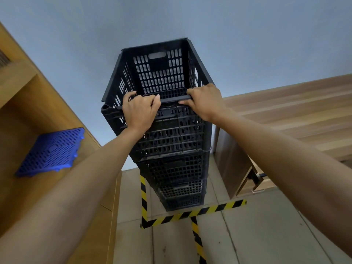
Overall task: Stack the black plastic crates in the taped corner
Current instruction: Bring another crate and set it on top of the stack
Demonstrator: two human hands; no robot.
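Observation:
A tall stack of black plastic crates [177, 168] stands on the floor inside the corner marked with yellow-and-black tape [192, 213], against the blue wall. The top crate [162, 73] sits open on the stack and I look into it. My left hand [140, 111] grips the near rim of this top crate on the left, fingers curled over the edge. My right hand [204, 102] grips the same rim on the right. Both arms reach up and forward.
A wooden shelf unit [28, 111] stands close on the left with a blue perforated plastic panel [51, 151] lying on it. A wooden cabinet [285, 115] stands right of the stack. Tiled floor [257, 235] lies in front.

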